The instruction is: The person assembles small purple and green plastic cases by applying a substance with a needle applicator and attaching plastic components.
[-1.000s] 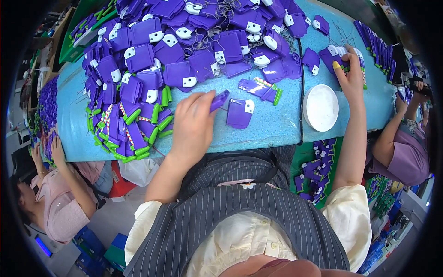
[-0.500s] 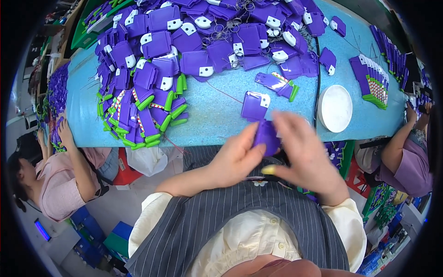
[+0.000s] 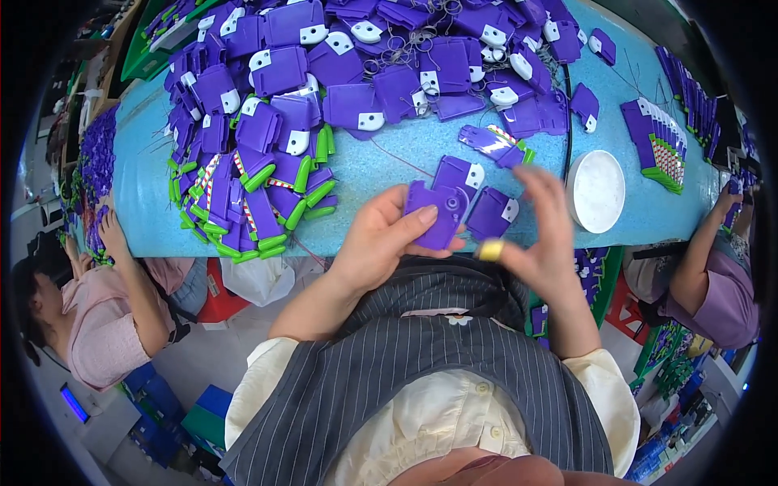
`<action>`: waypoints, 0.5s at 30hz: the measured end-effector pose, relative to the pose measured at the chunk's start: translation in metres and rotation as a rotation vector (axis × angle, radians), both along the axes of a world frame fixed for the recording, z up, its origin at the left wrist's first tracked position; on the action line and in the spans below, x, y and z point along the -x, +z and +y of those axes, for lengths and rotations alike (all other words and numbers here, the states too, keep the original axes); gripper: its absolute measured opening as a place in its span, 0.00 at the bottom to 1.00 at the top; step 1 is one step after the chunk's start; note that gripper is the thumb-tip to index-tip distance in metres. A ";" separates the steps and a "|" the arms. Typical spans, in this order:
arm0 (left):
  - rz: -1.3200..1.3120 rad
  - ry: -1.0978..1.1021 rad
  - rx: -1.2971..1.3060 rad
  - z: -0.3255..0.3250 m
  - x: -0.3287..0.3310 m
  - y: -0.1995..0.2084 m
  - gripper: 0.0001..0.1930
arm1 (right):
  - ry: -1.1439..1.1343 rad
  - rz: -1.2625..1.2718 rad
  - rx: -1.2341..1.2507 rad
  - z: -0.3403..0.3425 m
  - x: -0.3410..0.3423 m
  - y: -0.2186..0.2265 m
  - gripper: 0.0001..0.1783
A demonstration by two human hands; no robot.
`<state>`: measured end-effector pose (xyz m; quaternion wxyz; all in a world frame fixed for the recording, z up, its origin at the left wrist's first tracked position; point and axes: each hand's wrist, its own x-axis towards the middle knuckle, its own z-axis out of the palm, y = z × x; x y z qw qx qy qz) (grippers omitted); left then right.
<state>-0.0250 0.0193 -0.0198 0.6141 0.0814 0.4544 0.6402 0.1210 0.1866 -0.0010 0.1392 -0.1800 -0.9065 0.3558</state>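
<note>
My left hand (image 3: 377, 239) grips a flat purple plastic piece (image 3: 436, 231), thumb on its face, which has a round boss. To its right is my right hand (image 3: 545, 243), fingers apart and holding nothing, with a yellow cover on the thumb. Between the hands, at the table's near edge, lies a purple piece with a white corner (image 3: 489, 214). Another white-cornered purple piece (image 3: 455, 172) lies just beyond the held one, partly covered by it. Farther off is a purple piece with a green end (image 3: 494, 146).
A big heap of purple pieces (image 3: 352, 65) covers the blue table's (image 3: 356, 158) far side. Green-ended pieces (image 3: 263, 202) pile up at left. A white round dish (image 3: 598, 193) and a black cable (image 3: 569, 121) are at right. Other people sit at both sides.
My left hand has shifted left and turned the purple piece to show its broad face. My right hand has come away from it. A second white-cornered piece now shows on the table.
</note>
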 end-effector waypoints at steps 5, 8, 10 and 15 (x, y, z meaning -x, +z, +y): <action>0.303 0.126 -0.046 0.013 -0.016 -0.026 0.16 | -0.214 -0.055 -0.390 0.020 0.027 -0.023 0.28; 0.387 0.347 -0.057 0.008 -0.019 -0.016 0.16 | -0.223 -0.120 -0.288 0.011 0.035 -0.018 0.25; 0.375 0.330 -0.052 0.002 -0.018 -0.018 0.17 | -0.196 -0.086 -0.325 0.007 0.035 -0.009 0.21; 0.016 0.407 -0.228 0.008 -0.021 -0.011 0.17 | -0.080 0.093 0.576 -0.029 0.011 0.024 0.11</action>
